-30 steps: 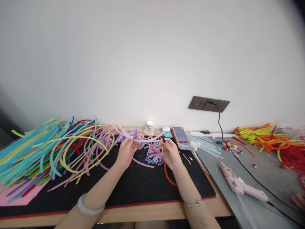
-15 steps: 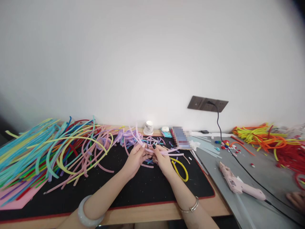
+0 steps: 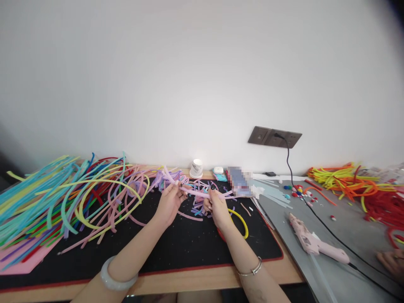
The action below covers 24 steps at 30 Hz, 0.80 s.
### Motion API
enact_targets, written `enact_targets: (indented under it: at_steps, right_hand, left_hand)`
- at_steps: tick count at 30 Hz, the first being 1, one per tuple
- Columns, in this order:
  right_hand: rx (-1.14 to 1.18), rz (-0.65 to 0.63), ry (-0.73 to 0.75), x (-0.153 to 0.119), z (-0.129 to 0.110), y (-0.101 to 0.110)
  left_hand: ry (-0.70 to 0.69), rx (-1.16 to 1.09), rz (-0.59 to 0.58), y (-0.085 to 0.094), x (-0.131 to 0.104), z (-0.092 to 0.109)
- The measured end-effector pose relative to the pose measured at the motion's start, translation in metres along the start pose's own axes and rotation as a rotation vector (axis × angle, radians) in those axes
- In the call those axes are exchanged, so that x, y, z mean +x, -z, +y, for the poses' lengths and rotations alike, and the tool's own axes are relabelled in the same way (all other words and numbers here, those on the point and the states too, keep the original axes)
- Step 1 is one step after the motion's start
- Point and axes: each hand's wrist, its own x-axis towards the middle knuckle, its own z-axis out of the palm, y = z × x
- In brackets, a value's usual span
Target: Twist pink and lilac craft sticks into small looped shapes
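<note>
Pale pink pipe cleaners [image 3: 198, 193] stretch between my two hands above the black mat [image 3: 186, 248]. My left hand [image 3: 170, 202] pinches them near one end, with tips poking up past the fingers. On the other side my right hand [image 3: 217, 207] is closed around them, and their ends stick out to the right. Below and behind lie short purple and pink pipe cleaner pieces [image 3: 197, 206]. A yellow handle loop [image 3: 243, 225] rests beside my right wrist, partly covered by it; a bit of red shows by the same wrist.
Long coloured pipe cleaners [image 3: 34, 202] are heaped at the left. Toward the back stand a white cup [image 3: 197, 167] and a phone [image 3: 240, 181]. A pink glue gun [image 3: 315, 242] with a black cord lies on the grey board, near pompoms [image 3: 297, 191]. Another person's hand [image 3: 391, 263] shows far right.
My hands have moved apart, left hand leftward and right hand slightly rightward. The pink pipe cleaners are now drawn out between them.
</note>
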Motion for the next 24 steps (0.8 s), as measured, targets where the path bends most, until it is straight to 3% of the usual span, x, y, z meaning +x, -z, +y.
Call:
enact_targets:
  at_steps: [16, 24]
  right_hand:
    - [0.038, 0.051, -0.005, 0.005, 0.002, 0.005]
    - [0.013, 0.037, -0.016, 0.003, 0.0, 0.004]
  left_hand:
    - [-0.169, 0.075, 0.167, 0.01, 0.011, 0.012]
    - [-0.017, 0.002, -0.057, 0.004, 0.002, 0.004]
